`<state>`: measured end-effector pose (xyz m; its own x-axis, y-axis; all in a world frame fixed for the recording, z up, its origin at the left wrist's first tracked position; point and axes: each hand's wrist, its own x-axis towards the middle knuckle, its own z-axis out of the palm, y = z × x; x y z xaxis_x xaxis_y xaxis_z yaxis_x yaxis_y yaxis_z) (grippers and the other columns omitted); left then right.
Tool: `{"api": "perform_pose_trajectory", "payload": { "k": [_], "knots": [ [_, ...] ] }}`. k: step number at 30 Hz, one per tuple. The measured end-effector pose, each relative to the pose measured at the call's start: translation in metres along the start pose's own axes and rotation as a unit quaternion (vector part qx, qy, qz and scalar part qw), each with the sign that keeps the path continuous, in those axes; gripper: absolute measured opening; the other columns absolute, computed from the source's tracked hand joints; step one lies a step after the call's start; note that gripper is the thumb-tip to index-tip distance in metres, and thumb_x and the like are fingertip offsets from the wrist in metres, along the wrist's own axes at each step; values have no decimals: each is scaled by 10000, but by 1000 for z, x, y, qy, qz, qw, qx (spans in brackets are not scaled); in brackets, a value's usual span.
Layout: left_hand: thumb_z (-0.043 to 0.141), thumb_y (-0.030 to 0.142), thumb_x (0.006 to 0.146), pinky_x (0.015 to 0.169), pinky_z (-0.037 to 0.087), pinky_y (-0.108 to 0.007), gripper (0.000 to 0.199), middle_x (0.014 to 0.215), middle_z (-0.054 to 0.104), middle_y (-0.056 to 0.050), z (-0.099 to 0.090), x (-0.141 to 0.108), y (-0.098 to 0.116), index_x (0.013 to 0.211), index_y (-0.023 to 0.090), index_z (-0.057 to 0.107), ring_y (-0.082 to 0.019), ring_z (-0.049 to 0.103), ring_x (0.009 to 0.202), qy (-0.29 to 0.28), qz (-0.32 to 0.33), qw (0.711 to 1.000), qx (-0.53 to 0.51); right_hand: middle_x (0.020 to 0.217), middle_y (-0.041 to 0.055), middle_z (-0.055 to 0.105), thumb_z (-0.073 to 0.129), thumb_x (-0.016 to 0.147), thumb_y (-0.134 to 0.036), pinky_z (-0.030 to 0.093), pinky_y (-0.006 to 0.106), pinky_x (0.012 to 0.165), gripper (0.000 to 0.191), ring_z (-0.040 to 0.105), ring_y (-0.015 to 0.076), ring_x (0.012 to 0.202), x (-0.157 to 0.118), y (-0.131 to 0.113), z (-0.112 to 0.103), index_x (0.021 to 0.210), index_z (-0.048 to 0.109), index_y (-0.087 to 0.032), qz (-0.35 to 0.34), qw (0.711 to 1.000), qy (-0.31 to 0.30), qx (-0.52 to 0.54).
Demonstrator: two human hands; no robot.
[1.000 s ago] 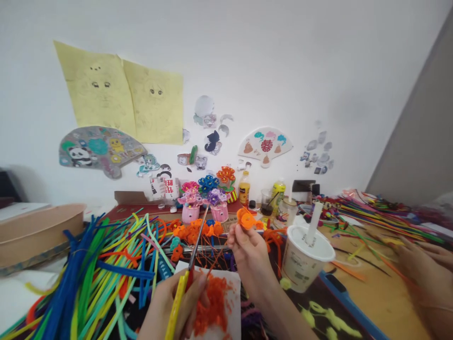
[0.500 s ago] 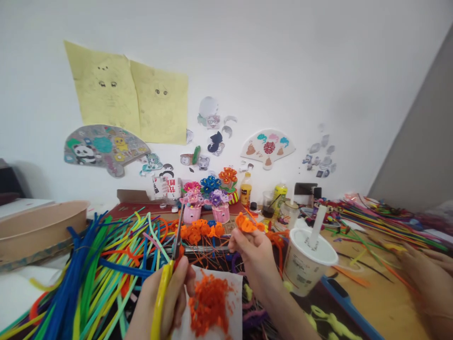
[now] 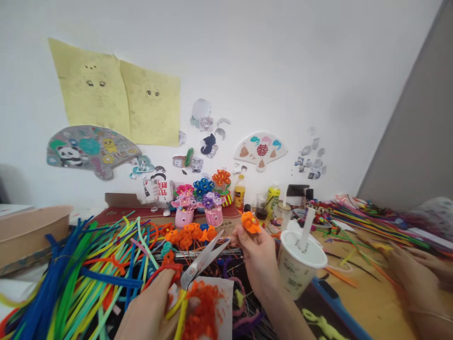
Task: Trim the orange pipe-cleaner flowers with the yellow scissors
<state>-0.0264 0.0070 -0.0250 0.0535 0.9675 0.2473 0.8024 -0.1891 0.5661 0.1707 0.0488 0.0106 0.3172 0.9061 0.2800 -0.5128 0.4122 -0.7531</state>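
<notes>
My left hand (image 3: 155,302) is closed round the yellow handles of a pair of scissors (image 3: 201,264). Their blades are spread and point up and to the right, the tips close to my right hand (image 3: 256,250). Pinched in my right fingers is an orange pipe-cleaner flower (image 3: 250,222), held upright over the table. Below the scissors lies a white sheet of paper (image 3: 226,302) with a heap of orange fuzz clippings (image 3: 204,307). Behind the blades stands a row of orange pipe-cleaner flowers (image 3: 191,234) on thin stems.
Loose pipe cleaners (image 3: 88,269) cover the left side. A white lidded cup (image 3: 300,264) with a straw stands by my right forearm. Potted pipe-cleaner flowers (image 3: 214,215) and bottles (image 3: 239,193) line the wall. Another person's hands (image 3: 417,274) are at the right.
The scissors have swung from upright to slanting right, and their blades have opened towards my right hand. The orange flower has turned in my right fingers. The view has shifted slightly right.
</notes>
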Motion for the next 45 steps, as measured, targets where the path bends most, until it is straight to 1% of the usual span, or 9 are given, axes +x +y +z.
{"api": "perform_pose_trajectory", "payload": {
  "k": [4, 10, 14, 23, 29, 31, 36, 41, 45],
  "knots": [
    [529, 441, 753, 566, 486, -241, 224, 729, 723, -26, 3, 4, -6, 826, 243, 606, -209, 669, 624, -19, 25, 999, -10, 617, -14, 651, 859, 592, -283, 473, 240, 548, 237, 576, 117, 535, 0, -1, -1, 671, 674, -158, -3, 1000, -8, 13],
    [587, 484, 744, 586, 493, -201, 262, 753, 741, -9, 5, 6, -10, 836, 247, 651, -199, 687, 658, -2, 44, 999, -22, 604, -21, 620, 860, 589, -307, 448, 236, 548, 258, 544, 109, 539, 0, -3, 0, 649, 657, -159, 10, 999, -22, 37],
    [602, 474, 745, 570, 477, -187, 258, 684, 711, 12, 5, 7, -13, 809, 229, 648, -183, 663, 613, -17, 56, 998, -24, 597, -28, 607, 871, 570, -329, 441, 228, 571, 291, 530, 104, 555, 1, -2, 1, 646, 646, -162, 13, 998, -21, 50],
    [611, 459, 752, 562, 451, -177, 242, 662, 711, 18, 4, 6, -9, 751, 218, 642, -167, 638, 583, -24, 69, 997, -21, 592, -27, 587, 870, 559, -321, 453, 248, 597, 279, 516, 116, 570, 2, -1, 1, 612, 638, -175, 6, 998, -23, 58],
    [629, 516, 715, 512, 422, -177, 286, 579, 694, 29, 2, 7, -3, 691, 231, 651, -157, 617, 518, 15, 71, 997, -31, 585, -24, 590, 868, 563, -307, 450, 245, 593, 268, 515, 117, 570, 1, 0, 1, 614, 639, -176, 7, 998, -25, 61],
    [633, 522, 704, 489, 409, -177, 290, 554, 682, 29, 0, 8, 0, 667, 235, 647, -152, 595, 492, 15, 73, 997, -37, 586, -25, 591, 864, 575, -308, 449, 244, 598, 260, 516, 115, 569, 1, 0, 1, 613, 642, -177, 5, 998, -29, 61],
    [609, 494, 719, 468, 366, -167, 276, 517, 604, 41, -2, 7, 1, 632, 232, 601, -134, 516, 485, -13, 65, 997, -26, 585, -22, 603, 874, 558, -305, 440, 239, 591, 263, 519, 113, 563, 1, 1, 1, 602, 652, -171, 4, 998, -28, 65],
    [581, 472, 734, 495, 326, -169, 304, 531, 487, 59, -1, 7, 0, 591, 213, 512, -109, 394, 500, -62, 43, 997, -15, 574, -28, 597, 877, 552, -300, 444, 243, 614, 267, 521, 112, 569, 1, 0, 2, 612, 652, -169, 2, 997, -26, 71],
    [597, 465, 719, 486, 306, -163, 321, 530, 438, 67, 2, 7, -1, 567, 211, 475, -106, 356, 519, -66, 29, 997, -37, 589, -29, 608, 883, 542, -294, 444, 244, 614, 274, 521, 107, 565, 0, 0, 3, 636, 658, -168, 6, 997, -13, 79]
  ]
}}
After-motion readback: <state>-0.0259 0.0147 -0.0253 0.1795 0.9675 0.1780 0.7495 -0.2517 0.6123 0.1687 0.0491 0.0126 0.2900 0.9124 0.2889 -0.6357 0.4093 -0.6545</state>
